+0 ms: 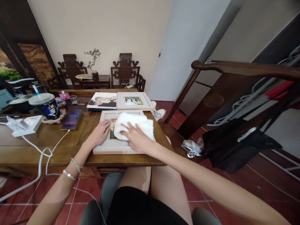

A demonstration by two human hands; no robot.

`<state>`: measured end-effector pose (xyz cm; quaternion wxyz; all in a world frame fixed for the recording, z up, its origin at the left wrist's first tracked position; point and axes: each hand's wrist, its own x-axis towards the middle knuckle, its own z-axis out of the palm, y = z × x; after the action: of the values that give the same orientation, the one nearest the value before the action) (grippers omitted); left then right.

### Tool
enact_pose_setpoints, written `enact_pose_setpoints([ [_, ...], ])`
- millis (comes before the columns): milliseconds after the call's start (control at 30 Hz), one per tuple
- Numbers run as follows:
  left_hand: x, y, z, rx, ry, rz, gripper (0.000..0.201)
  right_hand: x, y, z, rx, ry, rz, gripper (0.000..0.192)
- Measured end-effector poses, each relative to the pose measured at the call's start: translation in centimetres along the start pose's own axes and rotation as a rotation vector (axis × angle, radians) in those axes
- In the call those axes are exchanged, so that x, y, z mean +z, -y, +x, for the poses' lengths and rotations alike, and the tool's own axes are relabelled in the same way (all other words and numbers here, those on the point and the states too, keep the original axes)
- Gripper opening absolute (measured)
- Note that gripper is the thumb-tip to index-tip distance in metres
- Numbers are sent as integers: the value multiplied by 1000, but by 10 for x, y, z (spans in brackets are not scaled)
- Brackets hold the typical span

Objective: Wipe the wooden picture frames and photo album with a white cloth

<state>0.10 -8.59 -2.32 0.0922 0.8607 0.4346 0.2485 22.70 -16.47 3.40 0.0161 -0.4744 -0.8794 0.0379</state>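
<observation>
A light wooden picture frame [117, 151] lies flat near the front right edge of the brown table. My left hand [101, 133] rests over the frame's left side, fingers stretched out on its face beside the small inner picture. In my right hand [137, 136] is a white fluffy cloth [140, 120], pressed onto the frame's right half. The cloth hides much of the inner picture and the frame's right side. Just behind lies a second picture frame [134, 100], and left of it a flat photo panel [102, 101].
To the left on the table are a lidded cup with a straw [48, 106], a phone [72, 119] on a charging cable, a white power strip [27, 125] and a small clear cup [73, 99]. A dark wooden chair [206, 103] with a black bag [234, 147] stands at right.
</observation>
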Motion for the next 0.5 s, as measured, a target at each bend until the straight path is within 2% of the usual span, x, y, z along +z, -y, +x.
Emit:
enact_pose_setpoints([
  [133, -1, 0, 0, -7, -83, -59, 52, 7, -25, 62, 99, -101, -29, 67],
  [200, -2, 0, 0, -16, -157, -91, 55, 6, -24, 83, 106, -88, -24, 67],
  [267, -3, -1, 0, -22, -220, -121, 57, 4, -15, 91, 37, -45, -26, 68],
  [367, -5, -2, 1, -71, -295, -153, 58, -3, -2, 77, -125, 28, -3, 70],
  [500, -3, 0, 0, -124, -316, -181, 57, -20, 0, 21, -292, 155, 105, 65],
])
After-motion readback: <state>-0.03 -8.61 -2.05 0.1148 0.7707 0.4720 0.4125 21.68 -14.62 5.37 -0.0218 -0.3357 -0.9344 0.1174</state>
